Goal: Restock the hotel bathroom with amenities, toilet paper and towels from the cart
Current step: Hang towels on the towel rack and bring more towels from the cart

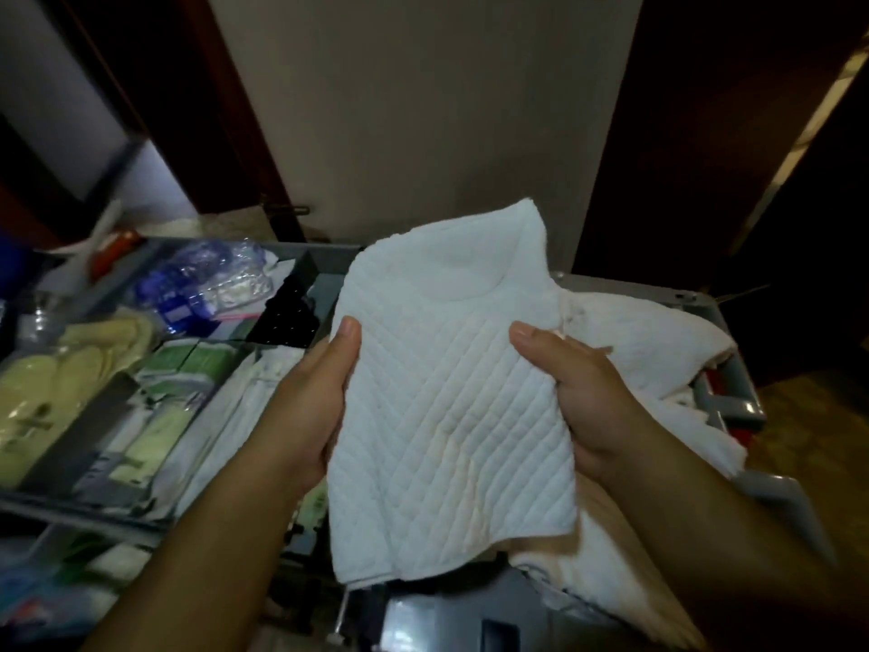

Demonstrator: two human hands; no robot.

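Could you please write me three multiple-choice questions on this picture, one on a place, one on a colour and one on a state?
1. Where is the compartment tray relative to the held towel?
A. To its left
B. To its right
C. On top of it

2. What colour is the held towel?
A. Blue
B. White
C. Red

3. How is the towel held?
A. It lies untouched
B. One hand alone pinches it
C. Both hands grip it

Answers:
1 A, the tray fills the picture's left side, beside the towel.
2 B, its quilted cloth is plain white.
3 C, the left hand and the right hand each curl round a side edge, thumbs on top.
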